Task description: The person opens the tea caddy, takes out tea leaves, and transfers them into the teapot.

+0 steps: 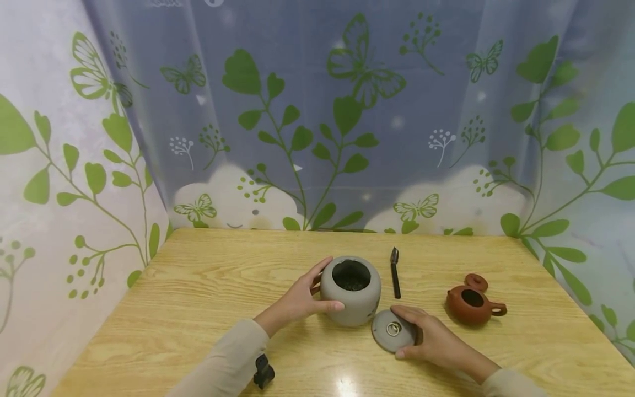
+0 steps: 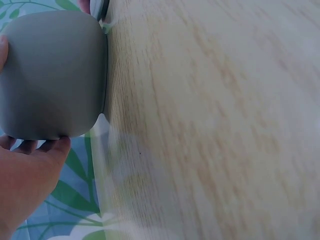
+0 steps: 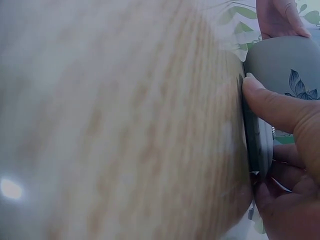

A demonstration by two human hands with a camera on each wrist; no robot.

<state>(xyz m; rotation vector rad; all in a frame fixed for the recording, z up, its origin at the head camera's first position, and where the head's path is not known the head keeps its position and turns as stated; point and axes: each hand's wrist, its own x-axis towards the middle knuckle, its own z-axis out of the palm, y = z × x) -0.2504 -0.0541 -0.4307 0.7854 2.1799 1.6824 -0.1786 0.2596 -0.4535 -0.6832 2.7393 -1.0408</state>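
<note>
A round grey ceramic jar (image 1: 349, 292) stands uncovered on the table, with dark loose contents inside; they look like tea leaves, though I cannot be sure. My left hand (image 1: 300, 300) grips its left side, thumb at the front and fingers round the back. Dark leaf-like painting shows on the jar's side in the right wrist view. Just right of the jar, my right hand (image 1: 431, 336) holds the grey lid (image 1: 384, 336) by its edge between thumb and fingers. A metal ring (image 1: 393, 329) sits on top of the lid, which is at or very near the tabletop.
Behind the lid lies a small dark scoop (image 1: 395, 275). A reddish-brown teapot (image 1: 466, 311) without its lid stands to the right, its own lid (image 1: 477, 283) just behind it. The wooden table (image 1: 208, 264) meets a leaf-patterned curtain (image 1: 307, 143) at the back.
</note>
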